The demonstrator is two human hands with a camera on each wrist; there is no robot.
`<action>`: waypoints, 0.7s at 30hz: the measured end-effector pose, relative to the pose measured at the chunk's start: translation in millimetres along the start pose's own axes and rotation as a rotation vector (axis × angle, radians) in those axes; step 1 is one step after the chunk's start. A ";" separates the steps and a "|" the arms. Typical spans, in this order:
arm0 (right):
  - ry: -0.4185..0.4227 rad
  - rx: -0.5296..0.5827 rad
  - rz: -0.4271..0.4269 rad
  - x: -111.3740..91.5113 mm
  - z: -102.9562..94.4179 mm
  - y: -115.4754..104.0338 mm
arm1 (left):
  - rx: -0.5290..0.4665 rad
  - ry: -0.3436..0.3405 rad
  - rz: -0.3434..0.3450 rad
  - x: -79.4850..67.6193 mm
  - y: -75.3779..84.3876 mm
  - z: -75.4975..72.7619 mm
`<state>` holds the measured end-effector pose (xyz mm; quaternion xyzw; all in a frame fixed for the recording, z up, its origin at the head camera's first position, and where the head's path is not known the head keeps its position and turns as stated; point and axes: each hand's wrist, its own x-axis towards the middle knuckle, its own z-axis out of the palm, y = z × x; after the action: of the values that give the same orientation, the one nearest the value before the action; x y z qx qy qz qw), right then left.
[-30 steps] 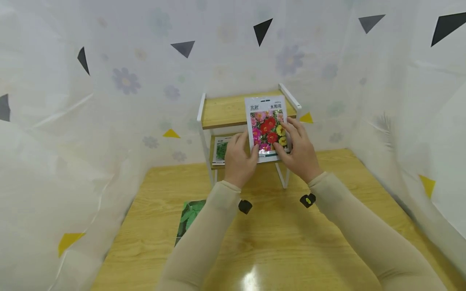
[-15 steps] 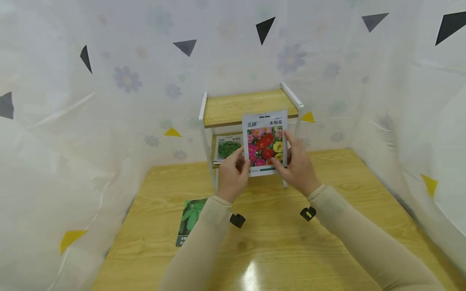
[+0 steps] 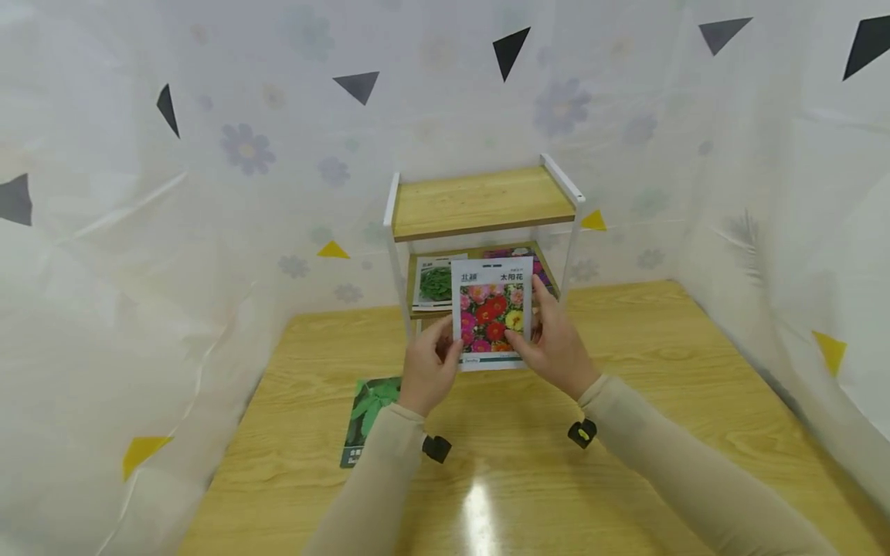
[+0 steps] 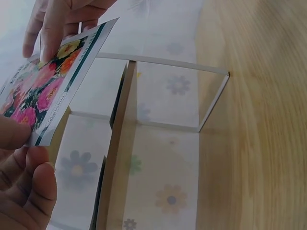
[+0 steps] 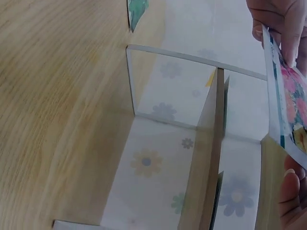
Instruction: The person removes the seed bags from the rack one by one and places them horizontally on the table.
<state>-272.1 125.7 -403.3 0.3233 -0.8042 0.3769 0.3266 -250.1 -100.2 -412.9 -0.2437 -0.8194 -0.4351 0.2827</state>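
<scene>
A white seed packet (image 3: pixel 492 316) with a photo of red, pink and yellow flowers is held upright between both hands in front of the small shelf. My left hand (image 3: pixel 429 369) pinches its lower left edge, thumb on the front. On the other side my right hand (image 3: pixel 556 340) grips the right edge, its thumb lying over the picture. The left wrist view shows the packet (image 4: pixel 45 93) tilted, with thumb and fingers on either face. In the right wrist view only part of the packet (image 5: pixel 292 100) appears, at the right edge.
The two-tier shelf (image 3: pixel 487 202) has white metal sides and wooden boards. On its lower board lie a green-leaf packet (image 3: pixel 435 284) and a purple-flower packet (image 3: pixel 545 272), partly hidden. Another green-leaf packet (image 3: pixel 371 401) lies on the wooden table (image 3: pixel 667 401), beside the left forearm.
Both hands have brought the flower packet down and slightly left, away from the shelf's top and nearer the body. The packets on the lower board have come into fuller view.
</scene>
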 end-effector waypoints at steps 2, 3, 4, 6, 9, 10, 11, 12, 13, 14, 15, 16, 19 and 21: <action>-0.002 0.005 0.010 -3.2 3.0 -0.6 | 0.009 -0.019 -0.012 -6.7 -2.5 -0.7; -0.006 0.012 0.015 -4.4 4.4 -0.9 | 0.016 -0.026 -0.016 -9.9 -3.5 -1.2; -0.009 0.016 0.022 -5.5 5.8 -1.1 | 0.019 -0.031 -0.019 -13.1 -4.4 -1.6; -0.019 0.014 0.032 -8.0 9.1 -0.9 | 0.022 -0.040 -0.029 -19.3 -6.5 -2.3; -0.045 0.007 0.043 -12.2 13.6 -0.9 | 0.016 -0.060 -0.062 -28.4 -8.9 -3.7; -0.055 0.001 0.050 -13.9 15.4 -1.0 | 0.012 -0.067 -0.076 -31.5 -9.8 -4.3; -0.070 0.005 0.058 -15.9 17.2 -1.2 | 0.012 -0.072 -0.091 -34.5 -10.7 -5.0; -0.086 0.011 0.068 -17.9 19.0 -1.5 | 0.010 -0.077 -0.106 -37.4 -11.5 -5.8; -0.098 0.002 0.073 -20.0 20.9 -1.9 | 0.014 -0.082 -0.116 -40.2 -12.6 -6.6; -0.111 0.007 0.083 -22.0 22.8 -2.1 | 0.017 -0.085 -0.126 -42.9 -13.8 -7.3; -0.123 0.013 0.088 -24.0 24.7 -2.3 | 0.024 -0.090 -0.136 -45.7 -15.2 -8.0; -0.133 0.011 0.090 -26.1 26.9 -2.2 | 0.030 -0.097 -0.147 -48.5 -16.9 -8.7; -0.175 0.008 0.091 -32.4 33.7 -2.0 | 0.055 -0.122 -0.177 -57.5 -22.2 -10.9; -0.216 0.006 0.097 -36.8 39.3 -1.4 | 0.064 -0.140 -0.197 -63.8 -25.4 -12.6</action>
<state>-260.9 103.0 -450.8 0.3234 -0.8484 0.3576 0.2186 -217.3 -133.5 -464.8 -0.1825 -0.8705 -0.4165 0.1882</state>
